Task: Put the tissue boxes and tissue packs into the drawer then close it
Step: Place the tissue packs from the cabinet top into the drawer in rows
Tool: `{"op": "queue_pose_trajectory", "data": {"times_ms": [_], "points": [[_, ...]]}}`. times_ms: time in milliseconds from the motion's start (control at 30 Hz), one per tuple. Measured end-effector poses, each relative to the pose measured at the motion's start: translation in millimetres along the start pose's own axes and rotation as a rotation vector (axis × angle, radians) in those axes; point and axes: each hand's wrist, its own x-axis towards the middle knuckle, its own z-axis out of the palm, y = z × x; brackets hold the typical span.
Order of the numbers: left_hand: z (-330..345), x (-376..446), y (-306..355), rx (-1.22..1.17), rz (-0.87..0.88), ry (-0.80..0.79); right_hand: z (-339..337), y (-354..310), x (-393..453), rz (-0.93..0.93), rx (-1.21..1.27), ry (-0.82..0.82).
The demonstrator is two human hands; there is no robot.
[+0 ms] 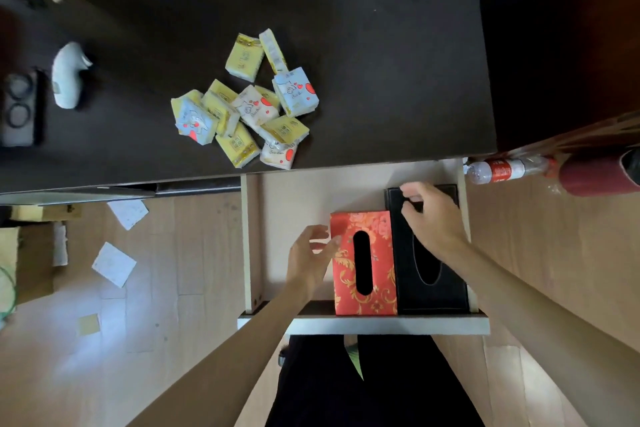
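The drawer (388,324) is pulled out below the dark desk. Inside it lie a red floral tissue box (377,253) and, to its right, a black tissue box (429,291). My left hand (311,258) touches the red box's left edge with loosely bent fingers. Hovering over the far end of the black box, my right hand (427,215) has its fingers curled down onto the box's top. Several small tissue packs (247,104), yellow and white with red hearts, lie piled on the desk above the drawer.
On the desk's left sit a white controller (69,74) and a black device (20,107). A plastic bottle (502,168) and a dark red cylinder (599,175) lie right of the drawer. Paper scraps (114,263) and cardboard boxes are on the wooden floor at left.
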Motion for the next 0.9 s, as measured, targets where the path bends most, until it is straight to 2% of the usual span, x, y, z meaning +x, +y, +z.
{"op": "queue_pose_trajectory", "data": {"times_ms": [133,300,433,533,667,767,833,900], "points": [[-36,6,20,-0.046,0.141,0.14,8,-48,8,-0.035,0.226,0.034],[-105,30,61,-0.122,0.331,0.353,22,-124,43,-0.149,0.306,0.008],[-164,66,91,-0.109,0.434,0.479,38,-182,75,-0.288,0.329,0.061],[-193,99,108,0.098,0.453,0.51,49,-216,101,-0.361,0.234,0.067],[-206,139,120,0.548,0.5,0.413,63,-248,128,-0.447,0.036,0.038],[-200,156,126,0.807,0.566,0.345,69,-257,134,-0.442,-0.025,0.018],[-198,164,132,0.905,0.623,0.338,67,-250,129,-0.417,-0.05,0.053],[-204,166,141,0.86,0.651,0.342,64,-236,117,-0.378,-0.062,0.094]]}}
